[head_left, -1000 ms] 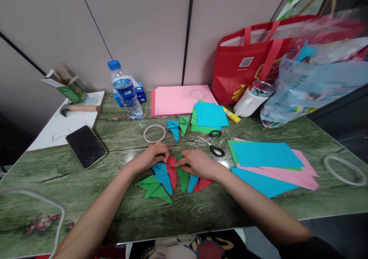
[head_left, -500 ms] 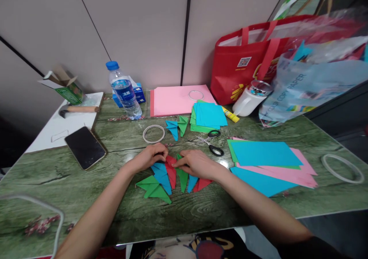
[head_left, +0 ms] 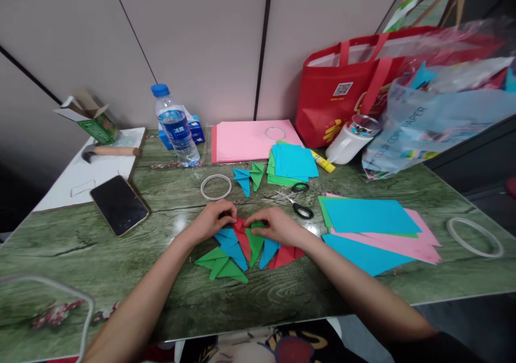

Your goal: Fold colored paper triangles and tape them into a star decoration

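A fan of folded paper pieces in green, blue and red lies on the table in front of me. My left hand [head_left: 215, 220] pinches the top of the red folded paper piece [head_left: 243, 242] near the middle. Closed over the upper part of the green folded paper piece [head_left: 255, 245] beside it is my right hand [head_left: 276, 226]. To the left are a blue piece [head_left: 231, 245] and a green piece [head_left: 221, 265]; to the right, another blue piece [head_left: 269, 253] and a red piece [head_left: 285, 256]. My fingers hide the tops of several pieces.
Beyond my hands lie a tape roll [head_left: 216, 187], two small folded pieces [head_left: 242, 180], scissors [head_left: 298, 199] and cut paper squares [head_left: 296, 161]. Coloured sheets [head_left: 371, 216] are at right, a phone [head_left: 119, 206] at left. A water bottle [head_left: 177, 129] and a red bag [head_left: 328, 105] stand behind.
The folded pieces have shifted slightly to the right with my hands. My right fingers have moved from the red piece's edge onto the green piece, and the right hand is more curled.
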Demonstrator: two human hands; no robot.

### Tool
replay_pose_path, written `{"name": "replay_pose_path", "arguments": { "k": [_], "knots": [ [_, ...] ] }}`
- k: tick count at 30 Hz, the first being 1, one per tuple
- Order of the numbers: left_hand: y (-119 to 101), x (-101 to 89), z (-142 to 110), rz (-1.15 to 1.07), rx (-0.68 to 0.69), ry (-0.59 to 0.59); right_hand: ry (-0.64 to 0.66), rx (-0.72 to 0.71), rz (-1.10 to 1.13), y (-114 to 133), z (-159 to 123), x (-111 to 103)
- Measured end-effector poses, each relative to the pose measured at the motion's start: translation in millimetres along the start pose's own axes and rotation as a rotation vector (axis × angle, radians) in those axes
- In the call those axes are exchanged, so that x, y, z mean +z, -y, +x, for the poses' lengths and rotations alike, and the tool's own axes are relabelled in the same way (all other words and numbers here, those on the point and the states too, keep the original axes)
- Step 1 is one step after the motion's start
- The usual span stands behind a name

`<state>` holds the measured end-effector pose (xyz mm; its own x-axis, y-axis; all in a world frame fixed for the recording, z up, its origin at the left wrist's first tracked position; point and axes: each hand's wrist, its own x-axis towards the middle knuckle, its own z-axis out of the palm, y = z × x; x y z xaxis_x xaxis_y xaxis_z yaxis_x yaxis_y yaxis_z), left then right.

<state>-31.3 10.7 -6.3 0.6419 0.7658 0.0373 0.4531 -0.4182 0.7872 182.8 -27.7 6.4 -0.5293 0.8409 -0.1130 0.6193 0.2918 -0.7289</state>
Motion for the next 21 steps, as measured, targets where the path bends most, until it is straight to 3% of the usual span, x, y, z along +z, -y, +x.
{"name": "replay_pose_path", "arguments": {
  "k": [5,10,14,21],
  "knots": [
    [1,-2.8,-1,0.021,0.045,0.062,0.038,-0.031,-0.014,-3,3,-3],
    [2,-5.2,-2,0.019,0.019,0.102,-0.036,0.017,-0.083,-5,8,-6],
    [3,-6.7,2,0.021,0.081,0.138,0.017,-0.008,-0.075,-5,8,-9],
    [5,-4.8,9,-0.012,0.087,0.120,0.021,-0.051,-0.080,-5,5,-12]
  ]
}}
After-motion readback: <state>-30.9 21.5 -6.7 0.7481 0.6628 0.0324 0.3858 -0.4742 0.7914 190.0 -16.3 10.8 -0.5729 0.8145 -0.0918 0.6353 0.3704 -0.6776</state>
